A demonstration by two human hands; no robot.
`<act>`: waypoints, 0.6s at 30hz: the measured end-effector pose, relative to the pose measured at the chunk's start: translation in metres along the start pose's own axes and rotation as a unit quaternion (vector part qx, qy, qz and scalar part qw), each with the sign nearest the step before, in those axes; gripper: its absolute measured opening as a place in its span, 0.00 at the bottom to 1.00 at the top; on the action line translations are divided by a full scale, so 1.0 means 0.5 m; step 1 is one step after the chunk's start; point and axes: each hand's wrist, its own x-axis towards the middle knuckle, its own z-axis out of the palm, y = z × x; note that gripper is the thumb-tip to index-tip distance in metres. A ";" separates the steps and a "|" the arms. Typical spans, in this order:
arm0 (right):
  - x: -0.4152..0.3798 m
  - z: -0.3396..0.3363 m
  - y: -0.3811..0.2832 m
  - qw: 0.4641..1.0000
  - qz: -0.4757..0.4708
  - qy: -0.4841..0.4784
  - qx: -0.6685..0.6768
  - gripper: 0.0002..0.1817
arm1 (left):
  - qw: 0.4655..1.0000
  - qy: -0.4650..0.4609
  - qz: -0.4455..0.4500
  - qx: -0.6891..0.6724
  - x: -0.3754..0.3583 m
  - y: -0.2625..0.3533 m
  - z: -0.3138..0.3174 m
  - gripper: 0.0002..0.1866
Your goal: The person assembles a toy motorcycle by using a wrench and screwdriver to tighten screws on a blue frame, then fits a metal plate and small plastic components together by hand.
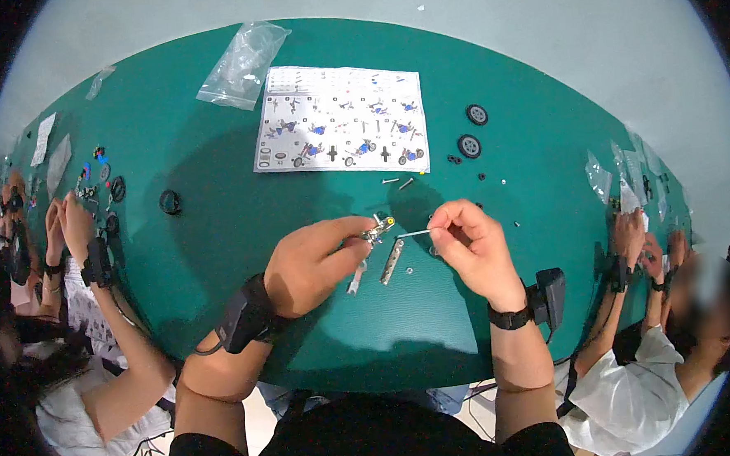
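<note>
My left hand (pixel 317 259) is closed, thumb and forefinger pinching a small metal model assembly (pixel 373 232) with a yellow piece (pixel 389 222) at its end. My right hand (pixel 475 245) pinches a thin metal rod (pixel 415 234) between thumb and forefinger. The rod points left, its tip close to the assembly. Between my hands a perforated metal strip (pixel 392 262) lies on the green table, with a small nut (pixel 409 270) beside it. A pale strip (pixel 357 278) shows just below my left fingers. Two screws (pixel 406 184) lie beyond the assembly.
A printed instruction sheet (pixel 340 120) and a clear plastic bag (pixel 245 65) lie at the back of the table (pixel 346 344). Two wheels (pixel 470 146) rest at right, a black tyre (pixel 170 202) at left. Other people's hands (pixel 74 227) work along both sides.
</note>
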 end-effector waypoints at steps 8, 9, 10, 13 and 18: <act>-0.006 0.015 0.002 0.982 -0.138 0.080 -0.096 0.04 | 0.991 0.012 0.111 0.073 0.019 0.010 0.002 0.13; -0.005 0.018 -0.002 0.980 -0.147 0.084 -0.104 0.04 | 0.989 0.022 0.123 0.075 0.020 0.010 0.003 0.13; -0.004 0.020 -0.003 0.978 -0.155 0.086 -0.113 0.04 | 0.990 0.019 0.122 0.075 0.021 0.010 0.002 0.13; -0.004 0.029 0.002 0.981 -0.143 0.079 -0.106 0.04 | 0.990 0.018 0.120 0.075 0.020 0.015 -0.002 0.13; -0.001 0.036 0.007 0.981 -0.138 0.081 -0.106 0.04 | 0.991 0.029 0.116 0.062 0.015 0.016 0.003 0.12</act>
